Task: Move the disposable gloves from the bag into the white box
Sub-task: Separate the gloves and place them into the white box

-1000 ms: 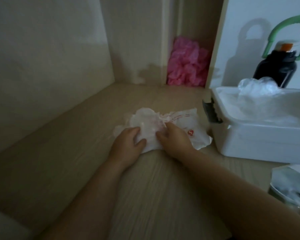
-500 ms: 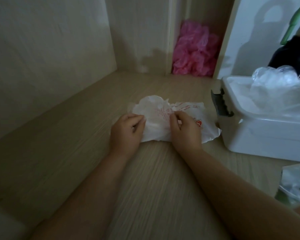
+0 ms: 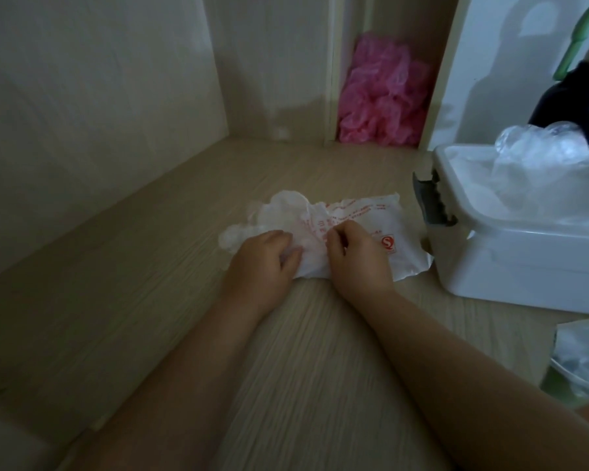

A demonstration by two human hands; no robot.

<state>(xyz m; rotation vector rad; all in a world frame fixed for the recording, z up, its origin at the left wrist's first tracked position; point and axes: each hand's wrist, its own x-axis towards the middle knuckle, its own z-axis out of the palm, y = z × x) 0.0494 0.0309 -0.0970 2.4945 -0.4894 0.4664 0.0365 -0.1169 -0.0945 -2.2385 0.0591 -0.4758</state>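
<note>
Bag (image 3: 364, 214) on the tabletop (image 3: 143, 266) beside the white box (image 3: 524, 266): left hand (image 3: 262, 263) grips its crumpled end, apparently over protruding gloves (image 3: 237, 235); right hand (image 3: 357, 261) pinches its printed face.

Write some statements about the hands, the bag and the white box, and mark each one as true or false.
1. The left hand and the right hand both hold the bag. True.
2. The bag lies inside the white box. False: it lies on the wooden surface, to the left of the box.
3. The white box has clear gloves in it. True.
4. The white box is closed with a lid. False: it is open on top.
</note>
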